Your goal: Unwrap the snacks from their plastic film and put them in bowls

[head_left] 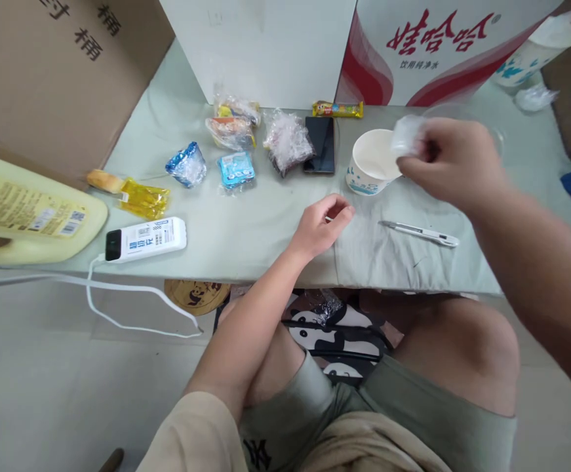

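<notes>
My right hand is raised at the right edge of a white paper bowl, blurred by motion. Its fingers are closed on a translucent white plastic piece, too smeared to name more exactly. The bowl stands upright with blue print on its side. My left hand rests on the table just left of and nearer than the bowl, fingers curled towards the thumb, with nothing visible in them. A white utility knife lies in front of the bowl. Behind the right hand shows part of a clear round lid.
Left of the bowl lie a phone, several wrapped snacks and a white power bank with a cable. A yellow jug lies at the left. Boxes line the back; another paper cup stands back right.
</notes>
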Motion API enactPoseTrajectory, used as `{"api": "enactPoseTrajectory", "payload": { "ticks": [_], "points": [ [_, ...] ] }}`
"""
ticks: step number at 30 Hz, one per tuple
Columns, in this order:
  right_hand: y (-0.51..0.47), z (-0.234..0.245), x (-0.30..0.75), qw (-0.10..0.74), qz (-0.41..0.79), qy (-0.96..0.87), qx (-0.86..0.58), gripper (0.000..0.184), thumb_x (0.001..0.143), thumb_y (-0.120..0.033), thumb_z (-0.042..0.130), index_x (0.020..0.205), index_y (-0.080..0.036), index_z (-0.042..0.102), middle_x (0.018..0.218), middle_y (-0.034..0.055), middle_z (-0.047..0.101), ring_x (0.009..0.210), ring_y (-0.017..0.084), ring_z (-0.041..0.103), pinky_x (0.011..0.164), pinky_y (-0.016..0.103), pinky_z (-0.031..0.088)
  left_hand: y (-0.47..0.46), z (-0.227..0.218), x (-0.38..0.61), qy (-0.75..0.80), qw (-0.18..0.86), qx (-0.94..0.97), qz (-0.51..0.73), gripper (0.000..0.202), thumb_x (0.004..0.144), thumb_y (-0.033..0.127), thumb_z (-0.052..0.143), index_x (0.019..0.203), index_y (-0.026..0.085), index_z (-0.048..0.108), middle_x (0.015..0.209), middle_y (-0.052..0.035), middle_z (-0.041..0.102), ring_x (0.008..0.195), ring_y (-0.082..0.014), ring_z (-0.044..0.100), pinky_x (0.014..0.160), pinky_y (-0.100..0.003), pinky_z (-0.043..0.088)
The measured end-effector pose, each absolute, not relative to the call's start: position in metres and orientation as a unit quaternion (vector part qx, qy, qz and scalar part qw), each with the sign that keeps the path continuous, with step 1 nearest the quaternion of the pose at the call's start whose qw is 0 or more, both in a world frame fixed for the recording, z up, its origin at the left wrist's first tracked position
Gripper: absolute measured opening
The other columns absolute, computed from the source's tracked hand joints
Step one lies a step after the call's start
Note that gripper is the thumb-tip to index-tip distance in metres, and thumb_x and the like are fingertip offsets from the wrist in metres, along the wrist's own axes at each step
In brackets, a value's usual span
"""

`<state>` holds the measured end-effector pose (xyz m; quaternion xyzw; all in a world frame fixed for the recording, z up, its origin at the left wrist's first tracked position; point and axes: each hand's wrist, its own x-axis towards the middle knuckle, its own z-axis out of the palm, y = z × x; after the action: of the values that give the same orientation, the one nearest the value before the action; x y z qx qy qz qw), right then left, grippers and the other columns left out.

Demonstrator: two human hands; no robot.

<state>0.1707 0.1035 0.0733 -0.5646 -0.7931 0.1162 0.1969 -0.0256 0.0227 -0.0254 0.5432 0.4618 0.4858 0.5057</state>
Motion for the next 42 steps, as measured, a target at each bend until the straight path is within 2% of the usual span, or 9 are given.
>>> {"api": "enactPoseTrajectory", "payload": {
  "ticks": [5,11,14,17,20,26,31,36,42],
  "points": [
    [0.158,0.071,0.117,-0.167,0.052,-0.822,-0.542,0.004,0.082,-0.015,0.062,0.078,-0.017,0.061,0.079,0.0060,0.062,0.087,0.023,0.063,0.073,0.032,0.043,0.024,-0.023,-0.027,0.467,0.484,0.580,0.460,0.027,0.088,0.045,0.059,0.079,0.019,0.057,0.073,0.0007,0.058,0.070,-0.0129,0.053,0.070,-0.029,0.042],
    [0.187,0.050,0.103,-0.285,0.122,-0.789,-0.530,0.015,0.087,-0.010,0.059,0.086,-0.010,0.074,0.075,0.0037,0.066,0.081,0.017,0.064,0.083,0.032,0.049,0.021,-0.019,-0.030,0.474,0.472,0.590,0.452,0.029,0.089,0.044,0.056,0.073,0.020,0.053,0.067,0.0025,0.051,0.066,-0.0122,0.045,0.066,-0.029,0.037],
    [0.183,0.073,0.101,-0.261,0.088,-0.768,-0.579,0.023,0.092,-0.020,0.057,0.098,-0.010,0.077,0.091,0.0105,0.072,0.087,0.022,0.067,0.085,0.041,0.054,0.019,-0.012,-0.033,0.486,0.466,0.593,0.443,0.032,0.090,0.043,0.056,0.068,0.020,0.049,0.063,0.0037,0.045,0.064,-0.0120,0.042,0.065,-0.029,0.034],
    [0.164,0.096,0.085,-0.134,-0.008,-0.790,-0.598,0.035,0.095,-0.027,0.052,0.116,-0.010,0.074,0.112,0.0203,0.071,0.108,0.037,0.067,0.089,0.056,0.054,0.018,-0.007,-0.034,0.503,0.442,0.614,0.418,0.033,0.090,0.038,0.055,0.064,0.021,0.043,0.061,0.0037,0.044,0.063,-0.0122,0.041,0.064,-0.030,0.032],
    [0.140,0.093,0.055,-0.029,0.011,-0.863,-0.504,0.044,0.095,-0.021,0.050,0.135,-0.020,0.065,0.123,0.0146,0.071,0.117,0.035,0.066,0.098,0.053,0.053,0.019,-0.008,-0.033,0.525,0.393,0.654,0.377,0.032,0.089,0.032,0.054,0.062,0.022,0.039,0.060,0.0026,0.046,0.062,-0.0133,0.042,0.063,-0.031,0.030],
    [0.137,0.035,-0.007,-0.098,0.093,-0.861,-0.490,0.088,0.083,-0.017,0.069,0.161,-0.039,0.035,0.161,0.0155,0.039,0.129,0.039,0.057,0.100,0.060,0.051,0.019,-0.016,-0.031,0.545,0.340,0.707,0.295,0.025,0.090,0.030,0.049,0.066,0.022,0.050,0.067,-0.0031,0.060,0.067,-0.0187,0.052,0.062,-0.034,0.029],
    [0.151,0.015,-0.001,-0.079,0.092,-0.848,-0.516,0.081,0.085,-0.022,0.065,0.161,-0.034,0.038,0.153,0.0200,0.045,0.123,0.042,0.059,0.097,0.062,0.050,0.019,-0.013,-0.035,0.543,0.340,0.721,0.263,0.022,0.090,0.030,0.048,0.073,0.021,0.058,0.073,-0.0053,0.066,0.072,-0.0210,0.058,0.062,-0.035,0.030],
    [0.137,0.022,0.018,0.009,0.080,-0.877,-0.473,0.066,0.088,-0.022,0.056,0.154,-0.030,0.052,0.140,0.0148,0.053,0.113,0.033,0.063,0.099,0.048,0.051,0.021,-0.011,-0.037,0.537,0.341,0.726,0.263,0.023,0.090,0.030,0.047,0.071,0.021,0.057,0.077,-0.0063,0.068,0.077,-0.0217,0.060,0.063,-0.036,0.030],
    [0.084,0.029,0.066,0.149,0.070,-0.873,-0.459,0.063,0.092,-0.031,0.051,0.155,-0.033,0.050,0.136,0.0133,0.060,0.121,0.034,0.063,0.097,0.047,0.056,0.012,-0.011,-0.039,0.534,0.380,0.724,0.215,0.018,0.088,0.030,0.051,0.073,0.022,0.055,0.077,-0.0045,0.065,0.076,-0.0207,0.058,0.065,-0.034,0.035]
  ]
}}
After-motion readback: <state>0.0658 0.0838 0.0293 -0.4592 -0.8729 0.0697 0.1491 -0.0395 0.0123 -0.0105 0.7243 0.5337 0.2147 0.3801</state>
